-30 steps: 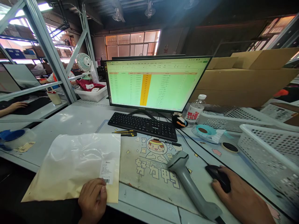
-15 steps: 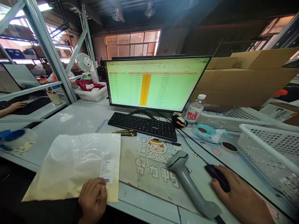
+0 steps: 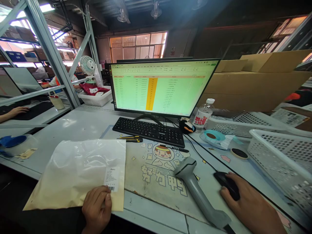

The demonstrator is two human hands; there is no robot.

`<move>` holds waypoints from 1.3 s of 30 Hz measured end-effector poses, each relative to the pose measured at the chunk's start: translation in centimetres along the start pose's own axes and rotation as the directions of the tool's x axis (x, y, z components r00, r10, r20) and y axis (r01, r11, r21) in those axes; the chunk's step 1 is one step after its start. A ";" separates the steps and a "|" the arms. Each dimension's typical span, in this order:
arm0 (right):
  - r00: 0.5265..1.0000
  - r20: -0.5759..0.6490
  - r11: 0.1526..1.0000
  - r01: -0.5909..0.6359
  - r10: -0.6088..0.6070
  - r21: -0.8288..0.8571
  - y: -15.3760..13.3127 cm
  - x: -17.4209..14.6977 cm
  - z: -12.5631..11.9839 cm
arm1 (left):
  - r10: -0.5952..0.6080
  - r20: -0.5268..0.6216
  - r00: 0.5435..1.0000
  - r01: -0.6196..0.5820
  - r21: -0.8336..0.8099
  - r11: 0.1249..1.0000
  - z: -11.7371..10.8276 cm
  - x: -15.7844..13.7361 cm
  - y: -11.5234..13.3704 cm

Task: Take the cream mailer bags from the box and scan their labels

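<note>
My left hand (image 3: 97, 208) is closed at the lower edge of a white plastic mailer bag (image 3: 73, 172), its curled fingers just under a barcode label (image 3: 111, 178). The bag lies flat and overhangs the front of the table. At the right, my right hand (image 3: 246, 203) is wrapped over a black computer mouse (image 3: 227, 185) on the printed desk mat (image 3: 156, 182). A grey barcode scanner (image 3: 200, 195) lies between my hands. Behind it are a black keyboard (image 3: 148, 131) and a monitor (image 3: 165, 87) showing a spreadsheet with an orange column.
White perforated baskets (image 3: 280, 165) stand at the right, near a water bottle (image 3: 202, 113) and a roll of blue tape (image 3: 214, 136). A utility knife (image 3: 133, 139) and a pen (image 3: 174, 148) lie by the keyboard. A co-worker's hand (image 3: 18, 112) rests at the far left.
The rows on the monitor look slightly different, as if scrolled. Both hands, the bag and the scanner stay in place.
</note>
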State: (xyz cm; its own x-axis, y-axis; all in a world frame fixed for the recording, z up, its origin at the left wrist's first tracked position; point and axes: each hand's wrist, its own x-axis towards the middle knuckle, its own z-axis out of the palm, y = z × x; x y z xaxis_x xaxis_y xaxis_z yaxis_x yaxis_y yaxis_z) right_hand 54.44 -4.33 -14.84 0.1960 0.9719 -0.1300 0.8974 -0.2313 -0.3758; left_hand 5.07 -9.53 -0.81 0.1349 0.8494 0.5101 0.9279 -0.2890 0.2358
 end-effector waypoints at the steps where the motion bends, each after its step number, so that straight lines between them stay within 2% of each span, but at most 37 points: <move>1: 1.000 0.008 1.000 0.000 0.000 -0.002 0.0 0.0 0.0 | 0.000 -0.004 1.000 0.000 -0.004 1.000 0.0 0.0 0.0; 9: 0.997 0.074 1.000 -0.019 0.021 -0.023 0.1 0.0 -0.3 | 0.015 0.005 1.000 -0.015 -0.002 1.000 0.0 0.1 -0.1; 12: 0.999 0.037 1.000 -0.023 0.023 -0.012 -0.1 -0.1 -0.3 | 0.049 0.004 0.999 -0.049 0.000 0.999 -0.1 0.2 -0.1; 15: 0.999 -0.046 1.000 -0.016 0.017 0.024 -0.2 -0.1 0.0 | 0.017 -0.005 1.000 -0.017 -0.004 1.000 0.0 0.3 0.1; 19: 0.989 -0.139 0.997 0.055 -0.049 0.046 0.0 -0.1 0.5 | -0.004 -0.013 1.000 0.004 -0.014 1.000 0.2 0.1 0.2; 23: 0.981 -0.157 0.991 0.121 -0.111 0.058 0.2 0.0 0.8 | -0.008 -0.011 1.000 0.008 -0.016 1.000 0.2 0.0 0.1; 30: 0.980 -0.153 0.989 0.135 -0.124 0.066 0.3 0.0 1.0 | -0.002 -0.009 1.000 0.002 0.001 1.000 0.2 0.0 0.0; 36: 0.982 -0.153 0.993 0.115 -0.110 0.022 0.4 -0.2 1.2 | 0.112 0.005 0.994 -0.112 0.042 0.993 0.0 -0.1 -0.8; 39: 0.983 -0.161 0.995 0.093 -0.089 0.020 0.0 -0.2 1.0 | 0.129 -0.004 0.992 -0.129 0.047 0.991 0.1 -0.2 -1.3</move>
State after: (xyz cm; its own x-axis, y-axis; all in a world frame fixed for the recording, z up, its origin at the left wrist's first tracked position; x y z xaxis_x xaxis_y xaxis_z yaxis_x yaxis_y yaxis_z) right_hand 54.06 -4.54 -15.72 0.1769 0.9828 0.0535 0.9036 -0.1407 -0.4047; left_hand 3.87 -9.29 -1.30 0.2524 0.8033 0.5395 0.9180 -0.3750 0.1290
